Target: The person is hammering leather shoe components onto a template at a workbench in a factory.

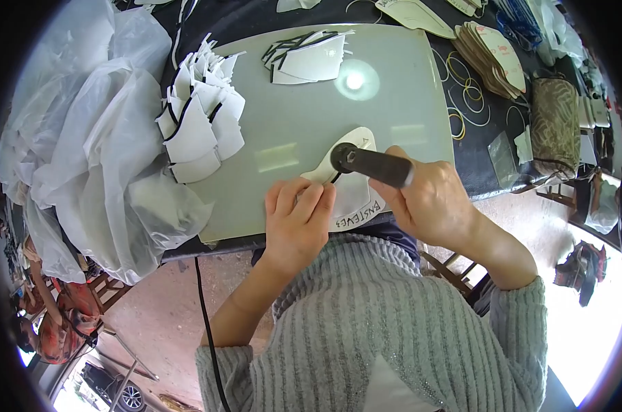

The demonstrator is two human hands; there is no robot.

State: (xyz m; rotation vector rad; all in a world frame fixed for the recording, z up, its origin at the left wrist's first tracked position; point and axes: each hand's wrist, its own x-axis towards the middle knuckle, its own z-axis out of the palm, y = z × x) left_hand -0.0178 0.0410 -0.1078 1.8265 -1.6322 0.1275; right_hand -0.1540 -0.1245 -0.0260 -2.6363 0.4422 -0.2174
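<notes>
My right hand (436, 204) is wrapped round the dark handle of a hammer (381, 167). Its round head rests over or just above a cream pattern template (362, 136) with lettering on its lower edge. On the template lies a white cut piece (353, 193), with a black strip near the hammer head. The curled fingers of my left hand (296, 223) press on the left side of the piece and template; what is under the fingertips is hidden. All this sits at the near edge of a smooth grey-green board (283, 113).
White black-edged pieces (200, 127) are piled on the board's left, with a smaller stack (314, 58) at its far side. A big translucent plastic bag (84, 151) fills the left. Brown templates (490, 58), yellow cord loops (465, 86) and a patterned bundle (556, 127) lie right.
</notes>
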